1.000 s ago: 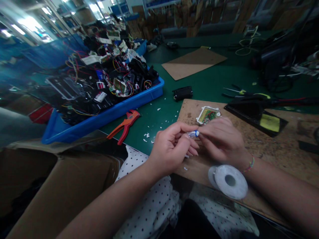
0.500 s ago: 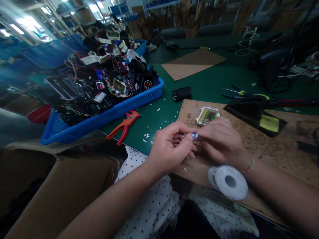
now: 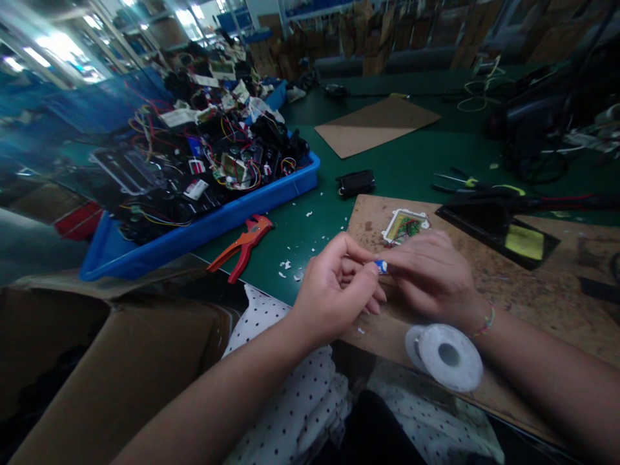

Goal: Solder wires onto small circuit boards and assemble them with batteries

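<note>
A small blue-and-white piece (image 3: 382, 266) is pinched between the thumb and fingers of my left hand (image 3: 336, 284); it is too small to name more exactly. My right hand (image 3: 431, 271) closes its fingertips on the right end of the same piece, and those tips are partly hidden. Just beyond the hands, a small circuit board in a white frame (image 3: 405, 226) lies on the brown work board (image 3: 508, 310), with thin dark and red wires at its lower side. A white spool (image 3: 450, 358) is close below my right wrist.
Left is a blue tray (image 3: 203, 236) heaped with wired parts. Red-orange cutters (image 3: 245, 245) lie beside it, near white scraps. A black part (image 3: 356, 183) and a brown sheet (image 3: 378, 124) lie further back. At right are pliers (image 3: 465, 181) and a black holder with yellow sponge (image 3: 524, 241).
Both hands keep their pinch on the small piece, with slightly more of its blue side showing now. The view has shifted very slightly; nothing else has visibly moved.
</note>
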Tool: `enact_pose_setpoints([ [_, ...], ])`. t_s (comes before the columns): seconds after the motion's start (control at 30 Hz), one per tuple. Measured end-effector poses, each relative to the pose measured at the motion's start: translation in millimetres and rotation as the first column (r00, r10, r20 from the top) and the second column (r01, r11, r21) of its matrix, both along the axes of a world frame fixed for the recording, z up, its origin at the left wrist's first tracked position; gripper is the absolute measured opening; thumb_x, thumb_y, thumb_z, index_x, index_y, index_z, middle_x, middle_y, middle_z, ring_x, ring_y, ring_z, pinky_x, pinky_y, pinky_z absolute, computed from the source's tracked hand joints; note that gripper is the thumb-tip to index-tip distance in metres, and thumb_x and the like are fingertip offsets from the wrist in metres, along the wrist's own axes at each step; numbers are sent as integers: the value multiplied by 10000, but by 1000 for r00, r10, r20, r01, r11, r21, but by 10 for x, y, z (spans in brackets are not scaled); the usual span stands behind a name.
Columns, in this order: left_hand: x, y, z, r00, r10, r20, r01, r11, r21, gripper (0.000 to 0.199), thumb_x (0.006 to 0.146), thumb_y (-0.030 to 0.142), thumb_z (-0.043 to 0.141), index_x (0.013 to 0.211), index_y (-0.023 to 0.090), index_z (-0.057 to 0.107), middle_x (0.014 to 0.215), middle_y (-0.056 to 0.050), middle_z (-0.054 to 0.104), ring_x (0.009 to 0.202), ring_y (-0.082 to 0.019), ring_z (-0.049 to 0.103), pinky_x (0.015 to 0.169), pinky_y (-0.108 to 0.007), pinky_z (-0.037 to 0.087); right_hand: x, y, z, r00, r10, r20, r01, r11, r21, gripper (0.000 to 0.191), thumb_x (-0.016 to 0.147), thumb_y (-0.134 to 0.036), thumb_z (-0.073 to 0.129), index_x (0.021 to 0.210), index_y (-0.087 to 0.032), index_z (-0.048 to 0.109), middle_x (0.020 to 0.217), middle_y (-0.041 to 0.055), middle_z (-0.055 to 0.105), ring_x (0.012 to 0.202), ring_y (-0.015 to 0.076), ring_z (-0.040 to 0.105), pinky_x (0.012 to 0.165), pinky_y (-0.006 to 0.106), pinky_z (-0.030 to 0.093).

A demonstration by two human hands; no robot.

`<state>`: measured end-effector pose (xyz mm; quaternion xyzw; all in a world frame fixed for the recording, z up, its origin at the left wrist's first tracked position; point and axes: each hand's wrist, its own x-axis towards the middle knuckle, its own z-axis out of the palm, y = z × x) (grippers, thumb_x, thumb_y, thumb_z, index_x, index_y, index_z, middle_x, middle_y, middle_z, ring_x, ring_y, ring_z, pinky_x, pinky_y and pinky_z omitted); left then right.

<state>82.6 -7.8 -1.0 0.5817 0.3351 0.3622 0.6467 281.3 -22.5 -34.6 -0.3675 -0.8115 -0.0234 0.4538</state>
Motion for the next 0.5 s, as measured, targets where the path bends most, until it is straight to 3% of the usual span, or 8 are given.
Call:
enact_pose_setpoints([
  [0.27, -2, -24, -45, 1000, 13, 22, -13, 1000, -20, 115, 881, 85, 532, 924, 190, 512, 677, 11, 727, 518, -102, 684, 502, -161, 539, 15, -5, -7, 1000, 21, 11, -21, 1000, 4, 347, 840, -90, 583, 1144, -237, 664, 935, 28, 762, 851, 188, 676, 797, 386, 453],
  [0.5, -20, 12, -62, 994, -38, 106, 47, 995, -84, 79, 973, 248, 485, 976, 187, 535, 750, -21, 750, 580, -117, 703, 516, -170, 529, 23, 4, -10, 1000, 10, -5, -10, 1000, 0, 348, 855, -105, 595, 1163, -252, 663, 911, 23, 759, 846, 185, 674, 800, 383, 455],
])
